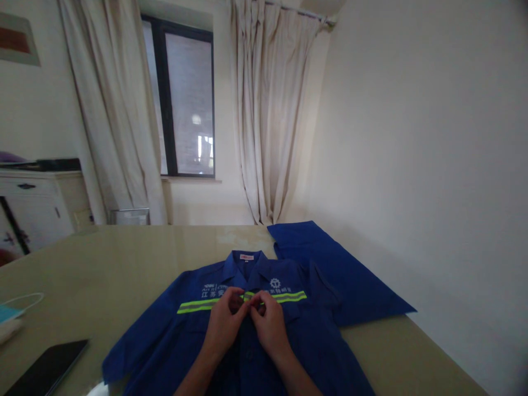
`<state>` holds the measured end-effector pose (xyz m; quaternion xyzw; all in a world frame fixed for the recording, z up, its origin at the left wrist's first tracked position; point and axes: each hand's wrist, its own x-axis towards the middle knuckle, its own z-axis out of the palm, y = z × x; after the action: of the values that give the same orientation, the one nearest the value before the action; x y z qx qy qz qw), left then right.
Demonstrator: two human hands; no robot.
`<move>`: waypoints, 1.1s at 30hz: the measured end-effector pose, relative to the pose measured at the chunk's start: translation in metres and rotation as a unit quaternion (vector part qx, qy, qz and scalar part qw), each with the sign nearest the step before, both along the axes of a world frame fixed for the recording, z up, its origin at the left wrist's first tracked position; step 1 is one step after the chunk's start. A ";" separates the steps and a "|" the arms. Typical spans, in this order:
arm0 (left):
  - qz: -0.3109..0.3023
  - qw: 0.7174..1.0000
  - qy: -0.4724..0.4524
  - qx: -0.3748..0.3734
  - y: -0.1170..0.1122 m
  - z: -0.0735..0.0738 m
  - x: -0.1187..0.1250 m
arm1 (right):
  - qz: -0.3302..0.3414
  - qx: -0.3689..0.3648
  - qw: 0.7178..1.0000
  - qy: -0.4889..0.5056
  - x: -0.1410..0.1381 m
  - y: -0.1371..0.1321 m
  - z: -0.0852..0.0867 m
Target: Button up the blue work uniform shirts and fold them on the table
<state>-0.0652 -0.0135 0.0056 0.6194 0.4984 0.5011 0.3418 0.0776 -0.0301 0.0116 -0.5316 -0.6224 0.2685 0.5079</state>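
Note:
A dark blue work jacket [193, 341] with a yellow-green reflective stripe and white lettering lies front up, its collar toward the far side of the table. My left hand [225, 319] and my right hand [266, 319] meet over its front placket at stripe height. The fingers of both are pinched on the placket edges, thumbs almost touching. Whether a button sits between the fingertips is hidden. Lower on the placket a dark button [248, 355] shows faintly.
Folded blue cloth [330, 269] lies at the right, partly under the jacket's sleeve, beside the wall. On the table's [136, 264] left side are a black phone [47, 366] and a light blue face mask [10, 313]. Curtains [272, 110] and a window stand beyond.

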 end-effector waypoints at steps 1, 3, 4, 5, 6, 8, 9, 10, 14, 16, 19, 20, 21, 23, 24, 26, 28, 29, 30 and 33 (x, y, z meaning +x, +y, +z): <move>-0.003 1.000 -0.004 -0.003 0.001 0.000 -0.001 | -0.001 0.001 1.000 -0.003 0.000 0.000 0.000; -0.015 1.000 -0.017 -0.019 0.004 -0.001 -0.004 | 0.000 -0.003 1.000 -0.002 0.000 0.001 0.000; -0.022 0.999 -0.022 -0.029 0.006 -0.001 -0.005 | 0.000 -0.008 1.000 0.000 0.000 0.001 0.000; -0.030 0.998 -0.023 -0.040 0.007 -0.002 -0.007 | 0.000 -0.014 1.000 0.002 0.000 0.001 -0.001; -0.041 0.998 -0.023 -0.047 0.009 -0.003 -0.009 | -0.001 -0.020 1.000 0.003 0.000 0.001 -0.001; -0.063 0.997 -0.020 -0.048 0.010 -0.005 -0.011 | -0.006 -0.031 0.999 -0.003 0.000 0.001 -0.002; -0.071 0.996 -0.019 -0.044 0.010 -0.006 -0.011 | -0.010 -0.033 0.999 -0.008 0.000 0.002 -0.002; -0.076 0.996 -0.020 -0.040 0.010 -0.006 -0.012 | -0.014 -0.033 0.999 -0.013 0.000 0.001 -0.002; -0.072 0.996 -0.028 -0.042 0.008 -0.003 -0.012 | -0.020 -0.024 0.999 -0.005 0.000 0.000 0.001; -0.070 0.996 -0.031 -0.046 0.006 -0.001 -0.013 | -0.017 -0.028 0.999 0.015 -0.001 0.000 0.003; -0.071 0.997 0.003 -0.043 0.004 0.002 -0.015 | -0.010 -0.041 0.998 0.041 -0.001 -0.001 0.004; -0.072 0.996 0.027 -0.040 0.002 0.003 -0.016 | -0.010 -0.042 0.998 0.045 -0.001 -0.001 0.004; -0.068 0.995 0.057 -0.037 0.000 0.004 -0.015 | -0.012 -0.043 0.998 0.047 -0.001 -0.001 0.004; -0.052 0.990 0.129 -0.029 -0.004 0.007 -0.014 | -0.015 -0.049 0.997 0.050 -0.001 0.000 0.003; -0.044 0.985 0.167 -0.023 -0.007 0.009 -0.012 | -0.014 -0.055 0.997 0.050 0.000 0.000 0.003; -0.038 0.969 0.244 -0.015 -0.011 0.013 -0.009 | -0.006 -0.069 0.996 0.051 0.000 0.002 0.002; -0.048 0.953 0.300 -0.011 -0.015 0.016 -0.007 | 0.005 -0.077 0.995 0.064 0.001 0.005 -0.001; -0.052 0.947 0.318 -0.008 -0.017 0.018 -0.006 | 0.008 -0.080 0.994 0.075 0.001 0.006 -0.002; -0.052 0.942 0.330 -0.003 -0.018 0.019 -0.006 | 0.011 -0.083 0.993 0.084 0.001 0.007 -0.004; -0.032 0.931 0.363 0.015 -0.019 0.020 -0.005 | 0.005 -0.082 0.994 0.072 0.001 0.008 -0.006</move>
<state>-0.0707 -0.0328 0.0253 0.7799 0.5604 0.2386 0.1440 0.0789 -0.0218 0.0052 -0.5477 -0.5626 0.3591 0.5045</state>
